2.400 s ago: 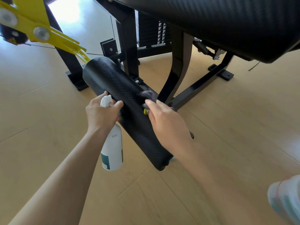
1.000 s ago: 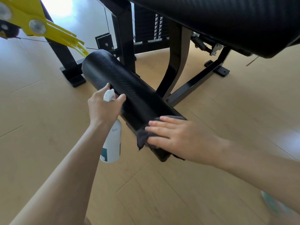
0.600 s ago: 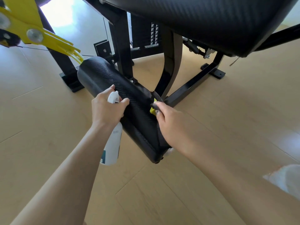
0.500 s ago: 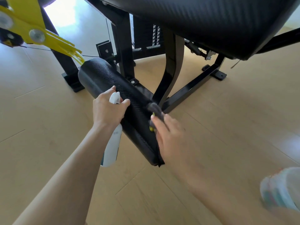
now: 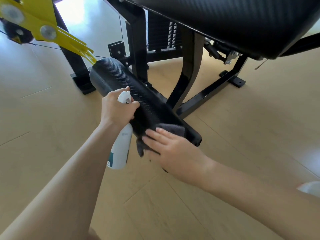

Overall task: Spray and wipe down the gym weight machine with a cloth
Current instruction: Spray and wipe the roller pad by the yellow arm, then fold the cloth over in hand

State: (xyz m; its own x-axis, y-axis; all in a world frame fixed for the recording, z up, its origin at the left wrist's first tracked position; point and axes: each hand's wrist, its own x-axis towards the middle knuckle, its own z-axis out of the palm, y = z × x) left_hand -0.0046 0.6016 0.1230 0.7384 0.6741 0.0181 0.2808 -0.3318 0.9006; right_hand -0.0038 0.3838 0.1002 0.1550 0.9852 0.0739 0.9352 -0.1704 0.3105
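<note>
Cloth (image 5: 170, 129) x1, bottle (image 5: 121, 149) x1, roller pad (image 5: 131, 97) x1

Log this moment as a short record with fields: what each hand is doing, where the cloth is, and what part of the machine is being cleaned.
left hand: grips the spray bottle by its neck, bottle hanging down beside the roller pad
right hand: fingers straight, pressing the cloth
cloth: dark grey, draped over the near end of the roller pad
part being cleaned: black roller pad
surroundings: yellow lever arm, black frame, wooden floor
</note>
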